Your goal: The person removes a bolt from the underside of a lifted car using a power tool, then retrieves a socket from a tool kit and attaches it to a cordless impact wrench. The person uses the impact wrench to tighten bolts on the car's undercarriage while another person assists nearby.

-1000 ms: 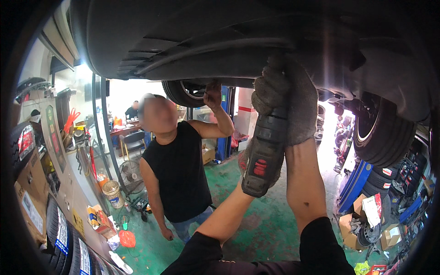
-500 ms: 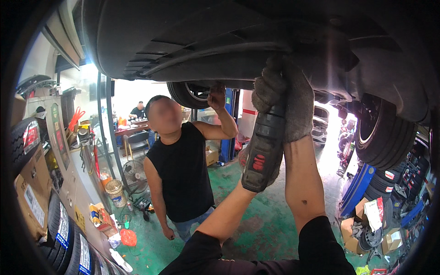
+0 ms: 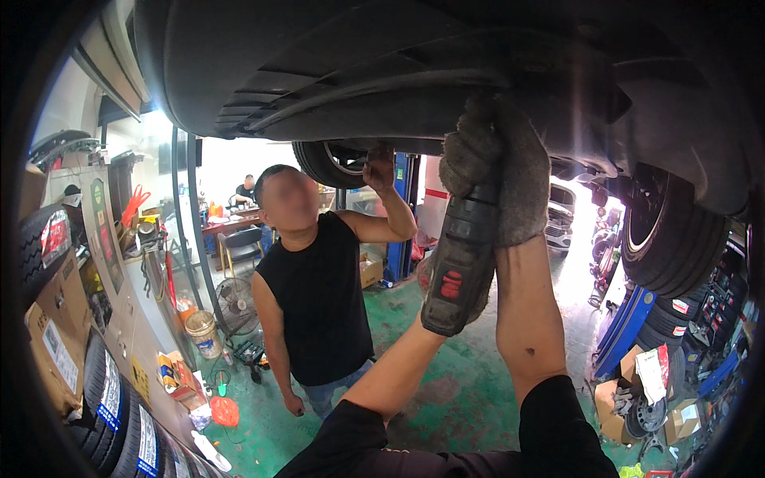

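A long black cordless power tool [image 3: 458, 259] with a red patch stands nearly upright beneath the dark underside of a raised car [image 3: 358, 64]. My right hand [image 3: 522, 179], in a grey work glove, is closed around the tool's upper part, close under the car panel. Lower down, my gloved left hand [image 3: 425, 275] grips the tool's body from behind; most of its fingers are hidden. The tool's working end is covered by the right glove and lost in shadow, so what it touches cannot be seen.
A person [image 3: 315, 279] in a black sleeveless top stands front left, one hand raised to the car near a wheel [image 3: 323, 163]. Another wheel [image 3: 669, 231] hangs at right above a blue lift arm [image 3: 625, 331]. Tyres [image 3: 107, 390] and cartons line the left; boxes [image 3: 613, 402] lie right.
My view has shifted very slightly. Both hands keep their hold on the tool at nearly the same place, and the other person's arm stays raised.
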Demonstrator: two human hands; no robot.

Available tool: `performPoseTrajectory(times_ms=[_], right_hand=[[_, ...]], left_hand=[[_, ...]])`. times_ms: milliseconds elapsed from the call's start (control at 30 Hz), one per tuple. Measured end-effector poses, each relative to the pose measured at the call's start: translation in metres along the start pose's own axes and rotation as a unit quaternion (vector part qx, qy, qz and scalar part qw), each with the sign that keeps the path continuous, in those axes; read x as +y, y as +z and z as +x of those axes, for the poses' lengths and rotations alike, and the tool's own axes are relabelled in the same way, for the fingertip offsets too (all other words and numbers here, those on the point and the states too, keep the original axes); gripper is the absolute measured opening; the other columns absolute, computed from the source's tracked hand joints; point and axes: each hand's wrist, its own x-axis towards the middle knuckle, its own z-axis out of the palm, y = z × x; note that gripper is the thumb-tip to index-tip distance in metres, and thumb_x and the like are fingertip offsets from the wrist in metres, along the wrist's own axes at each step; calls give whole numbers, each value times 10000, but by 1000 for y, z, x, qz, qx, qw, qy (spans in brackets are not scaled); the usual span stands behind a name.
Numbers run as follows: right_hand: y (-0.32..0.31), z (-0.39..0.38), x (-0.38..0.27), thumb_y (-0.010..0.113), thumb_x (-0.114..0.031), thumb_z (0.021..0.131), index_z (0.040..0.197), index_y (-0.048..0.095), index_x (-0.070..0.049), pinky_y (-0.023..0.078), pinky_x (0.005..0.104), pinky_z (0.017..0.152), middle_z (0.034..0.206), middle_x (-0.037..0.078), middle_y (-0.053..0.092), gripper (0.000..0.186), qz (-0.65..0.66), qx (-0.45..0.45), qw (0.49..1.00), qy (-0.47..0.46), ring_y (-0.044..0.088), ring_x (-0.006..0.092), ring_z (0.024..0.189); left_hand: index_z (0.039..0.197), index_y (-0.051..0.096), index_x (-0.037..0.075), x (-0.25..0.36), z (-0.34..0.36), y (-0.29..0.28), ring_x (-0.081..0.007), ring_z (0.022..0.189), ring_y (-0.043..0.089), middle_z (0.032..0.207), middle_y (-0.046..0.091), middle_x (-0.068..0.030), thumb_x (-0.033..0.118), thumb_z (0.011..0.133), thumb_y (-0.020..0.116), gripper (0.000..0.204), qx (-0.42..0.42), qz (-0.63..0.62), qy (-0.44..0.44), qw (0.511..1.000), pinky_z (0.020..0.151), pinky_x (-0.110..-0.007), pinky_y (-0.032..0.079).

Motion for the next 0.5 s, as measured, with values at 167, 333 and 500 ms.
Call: performPoseTrajectory(times_ms=[167, 333, 500], right_hand=[[-14, 0, -2, 508, -343, 1077, 1086, 650, -55, 434, 290, 525, 720, 4, 516, 321, 3, -14, 1000, 0, 494, 145, 598], [-42, 11, -8, 580, -245, 1050, 1222, 618, -30, 558, 314, 776, 976, 93, 670, 278, -47, 30, 998, -30, 666, 209, 871], [-41, -2, -4, 651, -227, 1004, 1291, 608, -11, 552, 324, 907, 1166, 98, 696, 361, -341, 96, 930, -93, 689, 192, 1029]], left_hand=[[1335, 622, 59, 3, 10, -10, -400, 1239, 579, 1326, 619, -193, 150, 866, 662, 479, 24, -15, 4, 1000, 1066, -498, 468], [1406, 552, 63, -5, -7, 11, -325, 1270, 584, 1376, 603, -159, 119, 922, 631, 494, 0, -73, -42, 996, 1102, -443, 474], [1474, 486, 80, -36, -37, 52, -254, 1293, 576, 1438, 570, -127, 216, 1031, 525, 465, 6, -453, -182, 873, 1134, -399, 474]])
